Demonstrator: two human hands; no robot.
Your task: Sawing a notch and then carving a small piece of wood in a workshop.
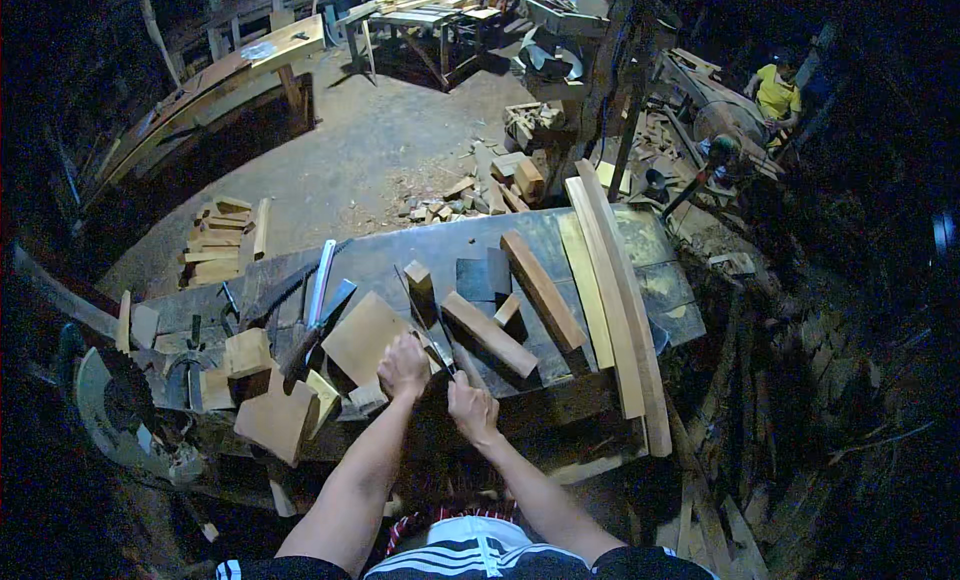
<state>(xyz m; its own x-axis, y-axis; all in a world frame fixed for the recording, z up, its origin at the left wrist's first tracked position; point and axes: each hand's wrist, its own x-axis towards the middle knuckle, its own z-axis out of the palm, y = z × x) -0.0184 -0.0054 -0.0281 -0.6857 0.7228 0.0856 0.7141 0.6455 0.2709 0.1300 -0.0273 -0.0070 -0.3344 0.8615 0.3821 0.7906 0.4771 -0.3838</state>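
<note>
My right hand (473,408) is closed round the handle of a thin, long-bladed hand tool (441,354), whose blade points up and to the left over the workbench. Its exact kind is hard to make out. Just left of it, my left hand (403,365) is closed at the lower right corner of a flat pale wooden board (366,330); what its fingers hold is hidden. A short wood block (419,284) stands beyond the blade. To the right of my right hand lies a thick wooden bar (489,333), with a longer brown bar (543,290) past it.
Long planks (618,310) lie across the bench's right end. Wood blocks (247,353), a handsaw (282,292) and a metal rule (322,283) crowd the left side. A large toothed circular blade (120,395) is at far left. A person in yellow (777,95) sits at far right.
</note>
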